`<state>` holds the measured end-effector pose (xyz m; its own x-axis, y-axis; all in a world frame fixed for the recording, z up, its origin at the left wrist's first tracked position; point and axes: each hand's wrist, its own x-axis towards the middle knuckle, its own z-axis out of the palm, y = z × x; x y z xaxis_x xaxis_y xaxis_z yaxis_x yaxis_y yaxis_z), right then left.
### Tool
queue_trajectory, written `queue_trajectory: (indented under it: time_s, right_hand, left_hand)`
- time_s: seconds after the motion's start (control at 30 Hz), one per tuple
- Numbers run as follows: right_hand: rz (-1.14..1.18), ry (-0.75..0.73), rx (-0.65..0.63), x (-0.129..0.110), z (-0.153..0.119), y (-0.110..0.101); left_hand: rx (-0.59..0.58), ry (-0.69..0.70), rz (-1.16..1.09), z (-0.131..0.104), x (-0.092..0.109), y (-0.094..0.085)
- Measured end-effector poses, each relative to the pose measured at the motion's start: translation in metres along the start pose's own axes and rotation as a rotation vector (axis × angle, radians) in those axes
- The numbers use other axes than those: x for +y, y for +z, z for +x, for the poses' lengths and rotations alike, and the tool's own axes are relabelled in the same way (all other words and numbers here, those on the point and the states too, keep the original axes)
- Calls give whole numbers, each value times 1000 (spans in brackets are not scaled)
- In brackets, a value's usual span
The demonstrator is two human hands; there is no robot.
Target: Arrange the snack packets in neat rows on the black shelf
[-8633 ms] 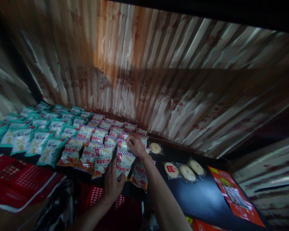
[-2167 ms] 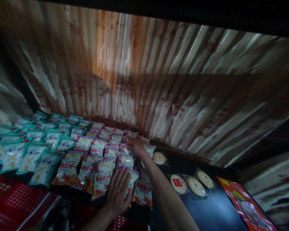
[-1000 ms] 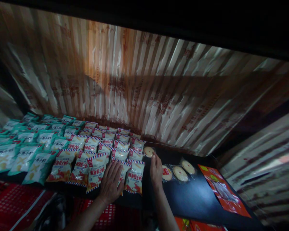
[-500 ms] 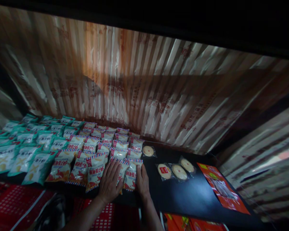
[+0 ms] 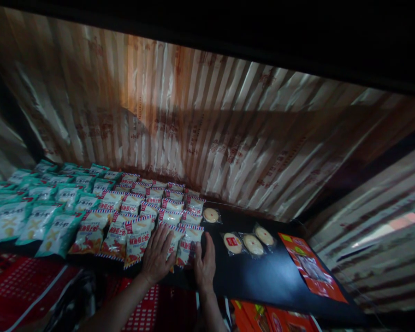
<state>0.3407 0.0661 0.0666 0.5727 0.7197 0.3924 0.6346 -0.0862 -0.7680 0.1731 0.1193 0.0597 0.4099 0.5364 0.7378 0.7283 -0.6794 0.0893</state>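
Observation:
Several rows of white snack bags (image 5: pixel 137 240) with red print and striped ends stand on a black shelf (image 5: pixel 235 276). My left hand (image 5: pixel 157 254) lies with fingers stretched over one front-row bag, hiding part of it. At the right end of that row, my right hand (image 5: pixel 205 265) is beside the last snack bag (image 5: pixel 186 246), fingers extended upward and thumb near its edge. Whether the thumb touches the bag I cannot tell. Neither hand grips anything.
Teal snack bags (image 5: pixel 57 233) fill the left side. Round wrapped flat cakes (image 5: pixel 253 244) lie to the right, then an orange packet (image 5: pixel 313 267). Below are a red crate (image 5: pixel 24 288) and more orange packets (image 5: pixel 273 318). A wrinkled, pleated sheet (image 5: pixel 193 115) backs the shelf.
My right hand has eased slightly away from the last bag, and its fingers have spread. My left hand stays on its bag. The view has shifted a little.

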Motion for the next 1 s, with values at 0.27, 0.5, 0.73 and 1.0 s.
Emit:
queue_trajectory:
  time_s: [0.27,0.5,0.73,1.0]
  right_hand:
    - [-86,-357,33,-21,-49,-6]
    - [-151,-520,-63,-35,-71,4]
    - [-115,-478,-96,-35,-86,27]
    - [-76,-469,-166,-36,-84,28]
  left_hand:
    - [15,-17,-20,-5,0,-4]
    - [24,-76,-1,-23,1,-18]
    - [-22,-56,-30,-50,-4,-24]
    - [-34,-36,-94,-53,-7,-24]
